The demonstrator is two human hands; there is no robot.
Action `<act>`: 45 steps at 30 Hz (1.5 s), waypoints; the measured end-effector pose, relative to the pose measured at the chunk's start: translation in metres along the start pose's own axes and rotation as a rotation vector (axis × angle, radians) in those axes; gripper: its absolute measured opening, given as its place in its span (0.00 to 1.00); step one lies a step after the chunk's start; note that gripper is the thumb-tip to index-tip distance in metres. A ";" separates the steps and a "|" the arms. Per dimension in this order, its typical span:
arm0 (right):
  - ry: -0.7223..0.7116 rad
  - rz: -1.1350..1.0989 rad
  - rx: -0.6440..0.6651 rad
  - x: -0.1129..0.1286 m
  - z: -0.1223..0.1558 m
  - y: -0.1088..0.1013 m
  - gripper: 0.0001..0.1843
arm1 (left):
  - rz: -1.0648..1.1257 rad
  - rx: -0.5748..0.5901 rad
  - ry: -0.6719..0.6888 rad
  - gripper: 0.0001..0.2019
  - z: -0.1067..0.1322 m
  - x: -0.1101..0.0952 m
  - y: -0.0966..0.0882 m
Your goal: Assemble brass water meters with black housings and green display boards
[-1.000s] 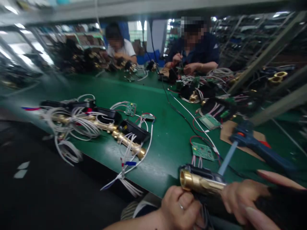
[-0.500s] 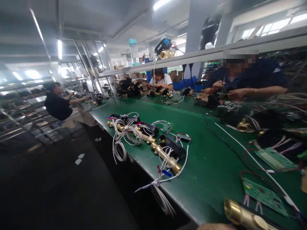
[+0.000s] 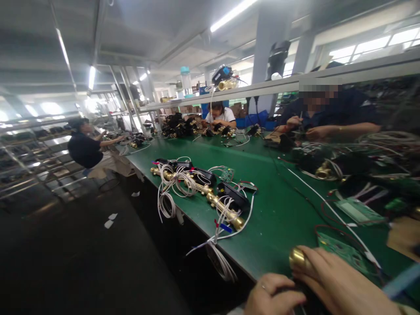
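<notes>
At the bottom right, my right hand wraps over a brass pipe fitting, and only its rounded end shows past the fingers. My left hand, with a ring on one finger, curls against the dark part below that fitting; the hands cover most of the piece. Just behind my right hand lies a green circuit board with wires. Another board with a pale display is farther back. Left of my hands, several brass pipe bodies with black housings and coiled white cables lie in a row.
The green table has its edge on the left, where a cable bundle hangs over. Co-workers sit at the far side, the back and left. A shelf rail crosses above. Cardboard is at right.
Both hands have come into view at the bottom right and now hold the brass fitting, which earlier showed more of its length. The view has shifted slightly.
</notes>
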State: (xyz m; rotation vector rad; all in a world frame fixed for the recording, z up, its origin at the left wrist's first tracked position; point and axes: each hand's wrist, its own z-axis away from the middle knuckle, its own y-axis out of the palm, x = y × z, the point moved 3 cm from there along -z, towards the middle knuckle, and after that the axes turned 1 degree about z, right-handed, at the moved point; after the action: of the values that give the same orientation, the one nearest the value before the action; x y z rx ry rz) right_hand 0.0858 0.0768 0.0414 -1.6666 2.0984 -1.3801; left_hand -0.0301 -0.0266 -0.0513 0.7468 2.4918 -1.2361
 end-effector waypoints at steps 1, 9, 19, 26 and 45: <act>0.006 0.011 0.026 0.006 -0.005 -0.003 0.19 | 0.080 -0.110 -0.012 0.16 0.001 0.001 -0.013; 0.661 -0.369 -0.516 0.026 0.002 -0.046 0.25 | 1.099 0.121 -0.780 0.26 -0.026 0.013 -0.047; 0.761 -0.650 -0.819 0.025 0.042 -0.019 0.27 | 1.064 0.291 -0.878 0.19 -0.089 -0.007 -0.033; 0.889 -0.548 -0.545 -0.026 0.057 -0.020 0.43 | 0.581 0.151 -0.501 0.14 -0.174 0.020 -0.082; 0.346 0.323 -0.183 -0.012 -0.020 -0.001 0.09 | 0.134 -0.111 0.762 0.07 -0.035 -0.042 -0.022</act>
State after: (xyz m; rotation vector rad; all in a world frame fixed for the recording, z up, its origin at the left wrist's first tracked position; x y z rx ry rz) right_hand 0.0792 0.0984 0.0482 -1.1260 2.6109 -1.4893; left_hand -0.0075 -0.0239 0.0029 1.5561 2.9661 -0.8496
